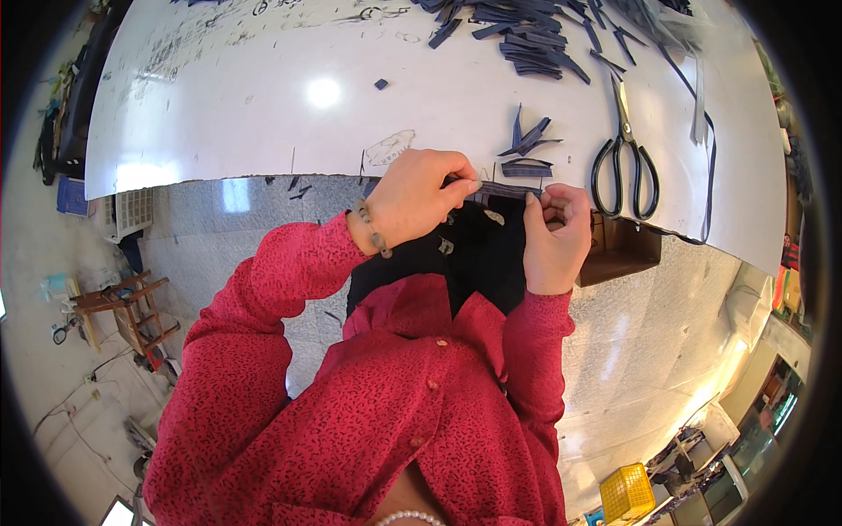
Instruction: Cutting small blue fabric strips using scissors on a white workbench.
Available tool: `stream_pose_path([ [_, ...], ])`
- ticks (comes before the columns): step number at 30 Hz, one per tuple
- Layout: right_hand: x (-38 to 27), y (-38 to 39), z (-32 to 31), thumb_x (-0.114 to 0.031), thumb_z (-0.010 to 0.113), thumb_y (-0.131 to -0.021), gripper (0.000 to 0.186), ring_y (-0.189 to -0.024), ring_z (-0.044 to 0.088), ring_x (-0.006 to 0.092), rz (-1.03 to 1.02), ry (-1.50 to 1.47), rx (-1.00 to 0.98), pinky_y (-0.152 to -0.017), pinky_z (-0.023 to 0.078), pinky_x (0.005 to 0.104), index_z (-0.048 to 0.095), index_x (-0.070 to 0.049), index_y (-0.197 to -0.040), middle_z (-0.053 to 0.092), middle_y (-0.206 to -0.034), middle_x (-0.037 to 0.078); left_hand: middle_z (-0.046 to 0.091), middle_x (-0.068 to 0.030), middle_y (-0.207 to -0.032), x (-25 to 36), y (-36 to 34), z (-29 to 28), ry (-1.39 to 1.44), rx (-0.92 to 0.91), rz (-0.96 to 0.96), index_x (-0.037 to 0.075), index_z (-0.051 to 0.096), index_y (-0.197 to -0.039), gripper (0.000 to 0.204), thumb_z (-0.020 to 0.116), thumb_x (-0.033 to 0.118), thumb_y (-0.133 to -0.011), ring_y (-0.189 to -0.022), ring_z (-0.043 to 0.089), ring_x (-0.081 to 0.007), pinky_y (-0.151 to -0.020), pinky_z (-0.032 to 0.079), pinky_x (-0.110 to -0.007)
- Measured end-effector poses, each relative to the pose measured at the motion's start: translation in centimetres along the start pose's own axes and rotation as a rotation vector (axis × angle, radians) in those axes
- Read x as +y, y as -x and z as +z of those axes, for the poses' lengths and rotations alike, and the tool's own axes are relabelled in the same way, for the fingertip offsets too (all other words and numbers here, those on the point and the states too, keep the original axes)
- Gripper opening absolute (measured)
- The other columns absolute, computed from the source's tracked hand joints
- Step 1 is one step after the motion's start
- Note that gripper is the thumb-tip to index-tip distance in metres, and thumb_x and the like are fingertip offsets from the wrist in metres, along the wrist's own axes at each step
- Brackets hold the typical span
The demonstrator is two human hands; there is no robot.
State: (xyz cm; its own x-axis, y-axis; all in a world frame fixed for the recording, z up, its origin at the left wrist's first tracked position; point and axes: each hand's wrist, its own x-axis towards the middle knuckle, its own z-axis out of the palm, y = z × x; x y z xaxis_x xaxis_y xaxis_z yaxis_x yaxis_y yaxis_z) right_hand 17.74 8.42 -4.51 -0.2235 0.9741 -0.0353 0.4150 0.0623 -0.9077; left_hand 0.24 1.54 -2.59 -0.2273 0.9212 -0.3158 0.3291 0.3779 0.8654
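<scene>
A dark fabric strip [510, 189] lies along the near edge of the counter [263, 123], its ends pinched between the thumb and fingers of the left hand [408, 197] and the right hand [559, 237]. It looks light, soft and limp, unlikely to break but apt to twist or sag if slack, so a fingertip grip close to each end seems best, leaving the middle free and lightly taut.

I'm watching a table [254, 114] that's carrying strips [533, 54] far right, some nearer, and scissors [625, 133] lying farther right.
</scene>
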Motion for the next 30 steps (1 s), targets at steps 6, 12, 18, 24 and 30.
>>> stream_pose_path([
  [6, -0.4, -0.7, -0.8, -0.004, 0.068, -0.080, 0.024, -0.060, 0.051, 0.0104, 0.018, 0.089, -0.048, -0.062, 0.045, 0.0240, 0.054, -0.003, -0.100, 0.057, -0.075, 0.002, 0.061, -0.0042, -0.066, 0.5, -0.5, -0.2, 0.087, -0.069, -0.098, -0.002, 0.065, -0.093, 0.017, 0.061, 0.015, -0.089, -0.050, 0.054, -0.0083, -0.047, 0.041, -0.022],
  [12, 0.1, -3.5, -6.2, -0.006, 0.066, -0.082, 0.022, -0.071, 0.057, 0.0152, -0.136, 0.270, 0.231, -0.067, 0.047, 0.0263, 0.056, -0.003, -0.101, 0.061, -0.090, 0.007, 0.061, -0.0031, -0.066, 0.4, -0.9, -0.4, 0.134, -0.089, -0.104, -0.002, 0.064, -0.092, 0.017, 0.061, 0.014, -0.090, -0.049, 0.054, -0.0076, -0.047, 0.040, -0.022],
  [18, 1.7, -8.3, -8.7, -0.008, 0.063, -0.083, 0.022, -0.098, 0.058, 0.0344, -0.405, 0.799, 0.090, -0.084, 0.046, 0.0418, 0.051, -0.002, -0.100, 0.060, -0.106, 0.015, 0.061, -0.0032, -0.066, 0.6, -0.8, -0.7, 0.113, -0.119, -0.141, -0.003, 0.063, -0.089, 0.017, 0.060, 0.014, -0.090, -0.049, 0.053, -0.0073, -0.046, 0.040, -0.021],
  [24, -0.1, -10.3, -8.6, -0.008, 0.061, -0.080, 0.029, -0.097, 0.058, 0.0353, -0.139, 0.930, -0.077, -0.082, 0.048, 0.0433, 0.050, -0.001, -0.106, 0.058, -0.102, 0.019, 0.060, -0.0031, -0.066, 0.1, -1.0, -0.6, 0.137, -0.131, -0.107, -0.002, 0.063, -0.089, 0.017, 0.060, 0.015, -0.090, -0.049, 0.053, -0.0073, -0.046, 0.040, -0.021],
  [30, -1.0, -10.0, -8.1, -0.011, 0.065, -0.076, 0.046, -0.094, 0.059, 0.0369, -0.216, 1.079, -0.135, -0.082, 0.050, 0.0426, 0.047, -0.003, -0.118, 0.058, -0.103, 0.021, 0.061, -0.0030, -0.066, 0.2, -1.1, -0.7, 0.127, -0.133, -0.106, -0.002, 0.064, -0.090, 0.018, 0.060, 0.015, -0.090, -0.049, 0.054, -0.0071, -0.047, 0.040, -0.021],
])
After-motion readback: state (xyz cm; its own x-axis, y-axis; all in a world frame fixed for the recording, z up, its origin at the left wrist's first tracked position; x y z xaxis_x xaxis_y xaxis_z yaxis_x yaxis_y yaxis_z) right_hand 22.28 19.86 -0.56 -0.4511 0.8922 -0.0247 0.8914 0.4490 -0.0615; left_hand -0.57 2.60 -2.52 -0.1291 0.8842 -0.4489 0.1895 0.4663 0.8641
